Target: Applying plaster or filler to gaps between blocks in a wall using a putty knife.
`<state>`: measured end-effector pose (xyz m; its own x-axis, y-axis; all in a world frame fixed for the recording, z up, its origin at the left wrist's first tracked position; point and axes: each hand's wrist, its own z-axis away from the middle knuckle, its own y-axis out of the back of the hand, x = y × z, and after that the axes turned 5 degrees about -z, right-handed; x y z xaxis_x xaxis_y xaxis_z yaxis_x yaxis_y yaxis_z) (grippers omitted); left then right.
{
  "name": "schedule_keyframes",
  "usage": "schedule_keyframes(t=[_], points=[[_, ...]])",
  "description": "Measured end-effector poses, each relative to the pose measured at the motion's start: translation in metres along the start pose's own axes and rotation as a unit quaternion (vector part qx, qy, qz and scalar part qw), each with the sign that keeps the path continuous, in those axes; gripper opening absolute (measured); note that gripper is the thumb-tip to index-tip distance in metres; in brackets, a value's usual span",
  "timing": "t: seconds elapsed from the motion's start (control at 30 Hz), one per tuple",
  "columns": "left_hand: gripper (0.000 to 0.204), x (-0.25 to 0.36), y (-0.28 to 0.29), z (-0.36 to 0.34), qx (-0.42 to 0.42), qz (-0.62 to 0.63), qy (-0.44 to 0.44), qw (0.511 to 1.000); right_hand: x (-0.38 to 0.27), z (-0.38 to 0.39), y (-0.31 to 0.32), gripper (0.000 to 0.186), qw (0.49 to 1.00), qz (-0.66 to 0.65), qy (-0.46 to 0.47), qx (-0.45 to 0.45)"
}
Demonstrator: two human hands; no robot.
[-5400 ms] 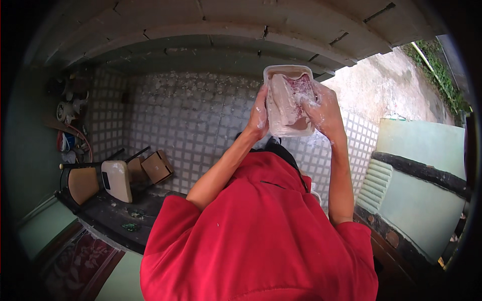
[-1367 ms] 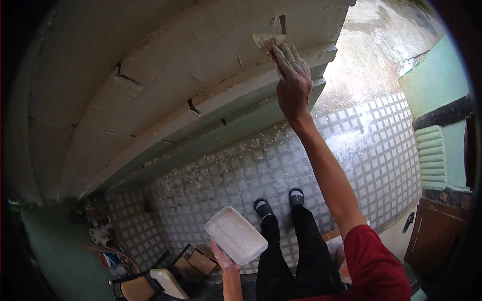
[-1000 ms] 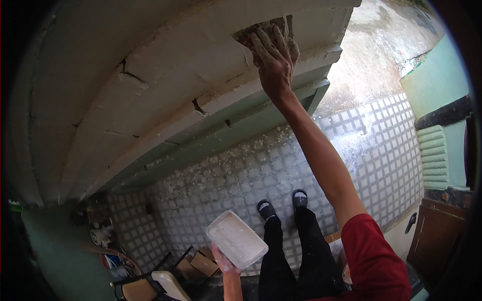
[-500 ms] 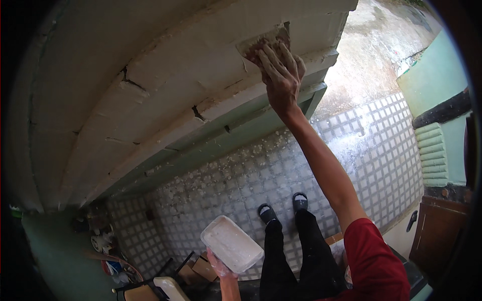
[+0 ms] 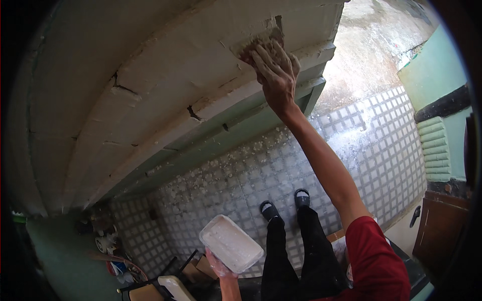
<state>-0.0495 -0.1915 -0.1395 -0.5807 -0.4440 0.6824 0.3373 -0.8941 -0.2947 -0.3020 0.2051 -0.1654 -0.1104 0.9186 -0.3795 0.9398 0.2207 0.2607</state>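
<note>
High up, my right hand presses a flat putty scraper against the pale plastered surface. Its fingers lie over the smeared scraper, hiding much of it. Dried white material coats those fingers. Lower down, my left hand grips the near left side of a white rectangular tub, tilted towards me. A thin layer of whitish paste covers the inside of the tub. Dark cracks, one of them a gap, run along the ledge and surface left of my right hand.
Below lies a tiled floor spotted with white splashes. My feet stand on it in dark sandals. Folding chairs and cardboard boxes are at the lower left. A brown cabinet stands at the right.
The view has shifted slightly, so the plastered surface sits a little further left. My right hand stays pressed to it with the scraper, nearly in the same spot. The tub has barely moved.
</note>
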Motion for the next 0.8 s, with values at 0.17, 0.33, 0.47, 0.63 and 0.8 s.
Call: schedule_keyframes(t=[0.17, 0.33, 0.47, 0.63, 0.8], points=[[0.055, -0.002, -0.009, 0.002, 0.001, -0.005, -0.004, 1.000, 0.013, -0.010, -0.026, 0.043, 0.998, 0.051, -0.007, -0.046], [0.054, -0.001, -0.012, 0.003, 0.002, -0.012, -0.007, 1.000, 0.016, 0.047, -0.010, 0.042, 0.989, 0.040, -0.056, -0.130], [0.055, 0.003, -0.011, 0.004, 0.000, -0.011, -0.010, 1.000, 0.007, 0.009, 0.005, 0.043, 0.996, 0.008, -0.037, -0.077], [0.056, 0.002, -0.010, 0.005, -0.006, 0.001, -0.004, 1.000, -0.008, -0.029, -0.025, 0.044, 0.999, 0.007, 0.008, -0.050], [0.057, -0.001, -0.007, 0.002, -0.008, 0.005, 0.002, 1.000, 0.004, 0.045, -0.025, 0.046, 0.992, 0.032, -0.017, -0.121]])
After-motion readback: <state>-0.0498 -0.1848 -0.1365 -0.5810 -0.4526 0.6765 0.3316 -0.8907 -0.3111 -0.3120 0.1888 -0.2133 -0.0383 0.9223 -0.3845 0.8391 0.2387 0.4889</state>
